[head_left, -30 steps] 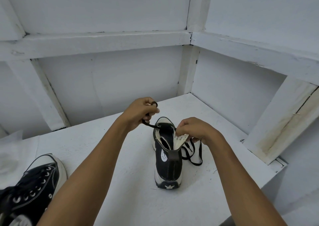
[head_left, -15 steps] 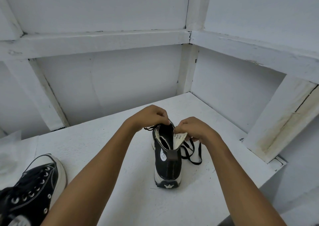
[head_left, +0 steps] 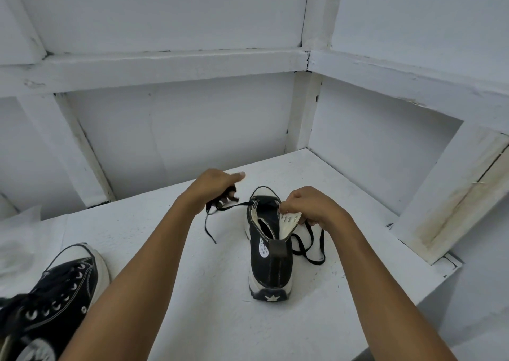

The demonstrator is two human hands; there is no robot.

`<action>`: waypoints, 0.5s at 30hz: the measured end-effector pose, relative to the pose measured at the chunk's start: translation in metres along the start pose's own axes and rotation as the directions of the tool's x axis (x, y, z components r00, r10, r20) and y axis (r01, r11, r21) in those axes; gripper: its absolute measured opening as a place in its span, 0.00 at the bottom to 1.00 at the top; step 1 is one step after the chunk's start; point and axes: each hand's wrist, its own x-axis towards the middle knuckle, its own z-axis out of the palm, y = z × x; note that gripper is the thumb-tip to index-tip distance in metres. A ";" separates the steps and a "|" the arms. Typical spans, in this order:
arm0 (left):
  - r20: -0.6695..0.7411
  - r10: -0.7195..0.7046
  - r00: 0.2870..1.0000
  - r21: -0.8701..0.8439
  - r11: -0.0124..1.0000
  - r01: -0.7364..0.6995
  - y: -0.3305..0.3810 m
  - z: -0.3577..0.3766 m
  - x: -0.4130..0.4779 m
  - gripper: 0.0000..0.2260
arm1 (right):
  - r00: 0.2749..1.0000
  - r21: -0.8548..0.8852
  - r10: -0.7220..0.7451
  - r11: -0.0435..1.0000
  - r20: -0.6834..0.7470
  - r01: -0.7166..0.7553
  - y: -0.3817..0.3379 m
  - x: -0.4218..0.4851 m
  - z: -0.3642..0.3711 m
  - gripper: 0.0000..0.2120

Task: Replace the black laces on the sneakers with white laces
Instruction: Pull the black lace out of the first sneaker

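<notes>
Holding one black lace (head_left: 234, 207) and one sneaker (head_left: 271, 264), two hands (head_left: 212, 188) (head_left: 311, 209); second sneaker (head_left: 63, 286) nearby.

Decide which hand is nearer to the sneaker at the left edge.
Left. The left hand, gripping a black lace, is beyond and right of that sneaker; the right hand is farther right, pinching the eyelet flap of the other sneaker.

Black canvas high-top sneaker (head_left: 271, 264): black upper, white rubber sole and toe cap, off-white lining, black heel patch bearing a white star. Flat black lace (head_left: 232, 206): solid black, on both sides of this sneaker. Second black canvas sneaker (head_left: 55, 291), left of it: white stitching, pale eyelets, white toe cap. White painted counter (head_left: 206, 305): plain white, faint dark specks.
</notes>
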 end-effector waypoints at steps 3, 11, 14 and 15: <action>0.073 0.034 0.997 0.349 0.935 -0.058 -0.010 0.005 0.003 0.20 | 0.995 -0.016 -0.091 0.996 -0.047 0.090 -0.002 0.001 0.001 0.06; 0.083 0.192 0.978 0.176 0.963 -0.204 0.006 0.017 -0.005 0.08 | 0.949 -0.128 -0.314 0.941 0.002 0.312 -0.015 0.008 0.003 0.05; 0.230 0.089 0.969 0.326 0.931 -0.163 0.014 0.021 -0.009 0.13 | 0.953 -0.162 -0.297 0.939 0.061 0.303 -0.018 0.014 0.005 0.07; 0.253 0.064 0.965 0.361 0.919 -0.156 0.014 0.022 -0.010 0.13 | 0.952 -0.169 -0.299 0.937 0.071 0.307 -0.019 0.015 0.007 0.07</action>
